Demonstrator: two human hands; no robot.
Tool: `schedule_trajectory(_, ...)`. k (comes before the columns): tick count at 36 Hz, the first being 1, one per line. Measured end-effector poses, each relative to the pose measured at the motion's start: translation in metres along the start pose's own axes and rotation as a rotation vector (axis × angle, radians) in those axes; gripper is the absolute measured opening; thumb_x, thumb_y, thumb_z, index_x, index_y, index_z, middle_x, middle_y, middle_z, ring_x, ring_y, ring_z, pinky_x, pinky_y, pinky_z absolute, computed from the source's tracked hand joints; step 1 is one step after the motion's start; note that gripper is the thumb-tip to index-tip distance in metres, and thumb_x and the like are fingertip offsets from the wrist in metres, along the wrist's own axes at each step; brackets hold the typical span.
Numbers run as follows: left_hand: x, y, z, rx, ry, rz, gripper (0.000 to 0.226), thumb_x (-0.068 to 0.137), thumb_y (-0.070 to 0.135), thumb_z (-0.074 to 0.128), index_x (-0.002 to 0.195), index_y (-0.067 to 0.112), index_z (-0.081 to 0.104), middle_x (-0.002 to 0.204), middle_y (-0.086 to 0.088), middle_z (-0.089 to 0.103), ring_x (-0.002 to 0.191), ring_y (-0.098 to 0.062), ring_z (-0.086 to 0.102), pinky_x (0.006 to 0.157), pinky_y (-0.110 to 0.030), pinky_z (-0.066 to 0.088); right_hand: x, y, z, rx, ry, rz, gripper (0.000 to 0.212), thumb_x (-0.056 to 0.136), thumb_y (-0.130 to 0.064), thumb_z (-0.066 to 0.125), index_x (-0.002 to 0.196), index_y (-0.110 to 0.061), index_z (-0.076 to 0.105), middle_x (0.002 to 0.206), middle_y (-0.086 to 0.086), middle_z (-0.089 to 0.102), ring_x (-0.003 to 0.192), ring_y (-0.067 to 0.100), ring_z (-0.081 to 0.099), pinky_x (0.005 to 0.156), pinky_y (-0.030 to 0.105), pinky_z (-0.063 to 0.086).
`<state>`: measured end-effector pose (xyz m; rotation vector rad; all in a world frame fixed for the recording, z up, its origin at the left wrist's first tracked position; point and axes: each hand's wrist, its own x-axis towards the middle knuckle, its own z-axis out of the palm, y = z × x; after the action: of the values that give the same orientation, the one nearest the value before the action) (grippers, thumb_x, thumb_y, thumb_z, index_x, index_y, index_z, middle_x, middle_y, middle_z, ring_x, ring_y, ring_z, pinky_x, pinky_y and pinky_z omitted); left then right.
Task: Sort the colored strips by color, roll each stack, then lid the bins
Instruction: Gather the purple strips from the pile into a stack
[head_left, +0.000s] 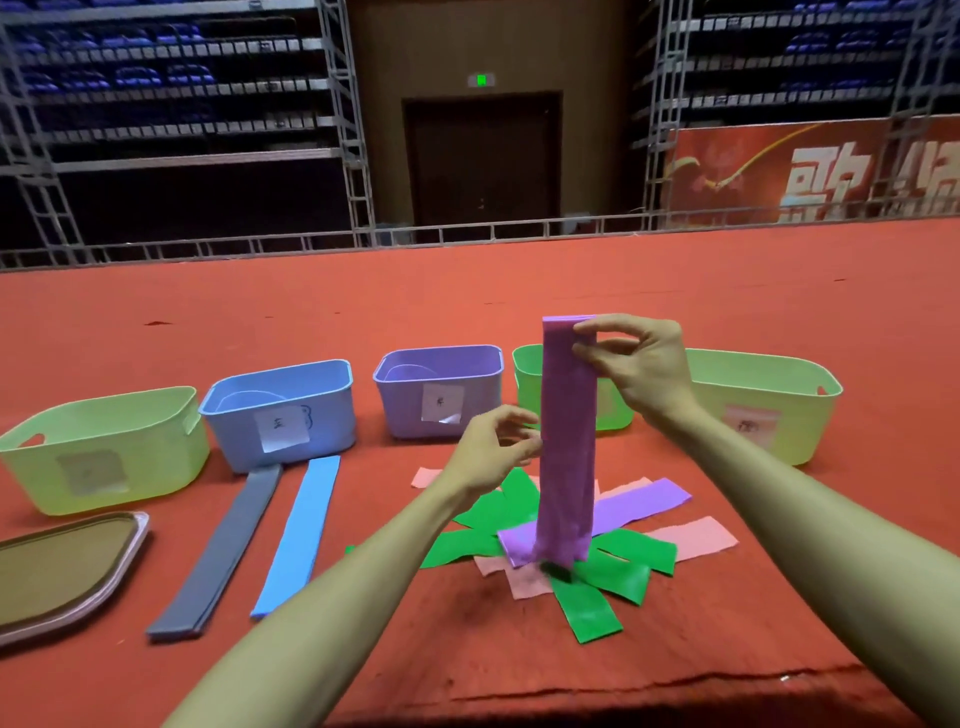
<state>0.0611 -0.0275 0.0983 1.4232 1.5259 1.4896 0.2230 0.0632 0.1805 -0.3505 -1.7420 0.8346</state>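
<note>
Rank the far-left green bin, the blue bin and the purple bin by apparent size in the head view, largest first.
1. Far-left green bin, clearly widest.
2. Blue bin.
3. Purple bin.
The blue and purple look close; the blue sits nearer the camera, so their true order is unsure.

A dark brown double door (482, 161) stands at the middle of the back wall, set in brown wood panelling (379, 104). Just above the door glows a small green exit sign (481, 80). Left and right of the door rise grey metal truss frames (348, 130), and behind them are dim tiers of blue seats (135, 73). Right of the door hangs a red banner with large white characters (810, 171). Below the door a low grey truss rail (311, 241) runs across, edging a wide red carpet (727, 270). The hall is dim, darkest left of the door.
</note>
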Motion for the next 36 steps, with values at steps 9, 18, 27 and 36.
schedule_trajectory(9, -0.018, -0.066, -0.003, 0.525, 0.059, -0.249, 0.007, 0.082, 0.013, 0.068, 0.089, 0.010, 0.067, 0.087, -0.010, 0.070, 0.074, -0.015, 0.058, 0.071, -0.029, 0.048, -0.024, 0.011, -0.022, -0.057, 0.011, -0.002, 0.029, 0.075, 0.007, 0.073, 0.092, -0.016, 0.071, 0.073, -0.026, 0.068, 0.064, -0.007, 0.060, 0.063, 0.011, 0.048)
schedule_trajectory(18, -0.037, -0.088, 0.013, 0.837, -0.153, -0.314, 0.029, 0.088, 0.026, 0.063, 0.115, 0.014, 0.062, 0.113, -0.010, 0.065, 0.104, -0.025, 0.059, 0.078, -0.025, 0.040, -0.037, 0.018, -0.033, -0.080, 0.016, 0.008, 0.030, 0.076, 0.006, 0.073, 0.090, -0.020, 0.071, 0.077, -0.025, 0.069, 0.060, -0.003, 0.061, 0.061, 0.015, 0.050)
schedule_trajectory(27, -0.040, -0.093, 0.023, 0.627, 0.057, -0.302, 0.020, 0.080, 0.000, 0.067, 0.100, 0.002, 0.069, 0.101, -0.011, 0.066, 0.082, -0.017, 0.062, 0.056, -0.008, 0.044, -0.043, 0.022, -0.035, -0.111, 0.016, 0.022, 0.034, 0.075, 0.002, 0.075, 0.086, -0.030, 0.071, 0.076, -0.024, 0.069, 0.066, 0.000, 0.064, 0.064, 0.018, 0.052)
schedule_trajectory(36, -0.040, -0.096, 0.029, 0.240, 0.189, -0.491, 0.014, 0.080, -0.005, 0.069, 0.077, 0.006, 0.061, 0.080, -0.013, 0.065, 0.051, -0.016, 0.061, 0.040, -0.023, 0.045, -0.044, 0.021, -0.032, -0.100, 0.011, 0.028, 0.030, 0.074, 0.003, 0.075, 0.090, -0.022, 0.072, 0.085, -0.010, 0.070, 0.064, -0.001, 0.063, 0.062, 0.015, 0.050)
